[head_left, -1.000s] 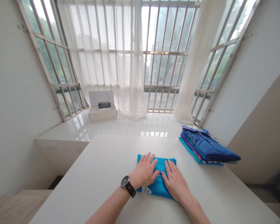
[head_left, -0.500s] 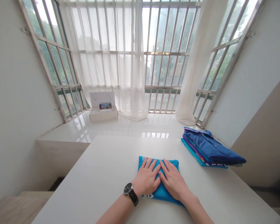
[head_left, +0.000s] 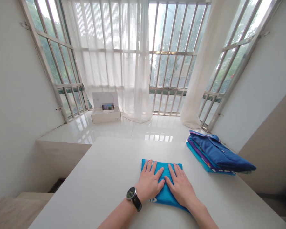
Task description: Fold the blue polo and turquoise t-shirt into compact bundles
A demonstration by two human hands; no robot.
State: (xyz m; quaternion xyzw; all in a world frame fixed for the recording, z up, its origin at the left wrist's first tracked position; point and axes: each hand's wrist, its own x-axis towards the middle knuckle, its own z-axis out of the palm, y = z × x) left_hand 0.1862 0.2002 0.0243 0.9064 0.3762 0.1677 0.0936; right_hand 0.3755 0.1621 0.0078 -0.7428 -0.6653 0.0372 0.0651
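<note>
A folded bright-blue garment [head_left: 165, 190] lies flat on the white table, with pale lettering partly visible at its near edge. My left hand [head_left: 149, 181], with a black-strapped watch on the wrist, rests palm down on its left half, fingers spread. On the right half lies my right hand [head_left: 180, 184], also flat with fingers stretched out. A strip of the blue cloth shows between the two hands. Both hands press on the cloth without gripping it.
A stack of folded clothes [head_left: 219, 152], dark blue on top, sits at the table's right edge. The white table [head_left: 97, 184] meets a glossy window sill [head_left: 133, 130]. On the sill stands an open white box [head_left: 106, 116], with sheer curtains [head_left: 139, 79] and barred windows behind.
My hands have moved slightly apart on the garment, the right one shifting a little to the right. The view has moved slightly. The garment stays in place.
</note>
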